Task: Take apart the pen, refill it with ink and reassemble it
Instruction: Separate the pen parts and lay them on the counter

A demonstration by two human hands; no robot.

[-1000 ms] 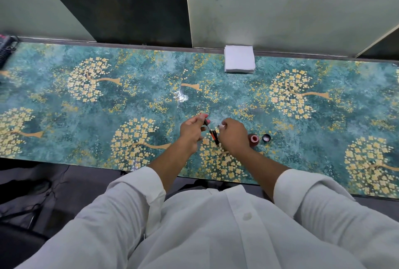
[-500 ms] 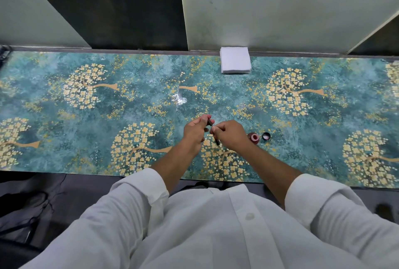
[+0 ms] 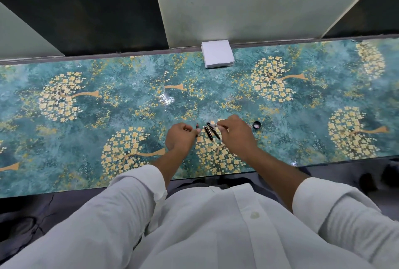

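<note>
Working over a glossy teal table [image 3: 86, 139] patterned with gold trees, with pale panels [image 3: 248, 3] behind, the left hand [image 3: 180, 137] pinches the pen's red-tipped section [image 3: 197, 127]; the right hand [image 3: 235, 132] grips a thin clear piece, too small to name. Keep both low. Barrel pieces [image 3: 210, 131] lie between; a bottle cap [image 3: 256, 125] right, napkins [image 3: 217, 53] far.

The pen is in pieces. Two black tubes [image 3: 211, 131] lie side by side on the worktop, both slanted, just beside the right fingers [image 3: 222, 126], which pinch a thin pale part [image 3: 213, 125]. A slim dark piece with a reddish tip [image 3: 197, 128] stands out from the left fingers [image 3: 195, 131]. A small round black cap [image 3: 256, 125] lies open side up, behind the right fingers.
</note>
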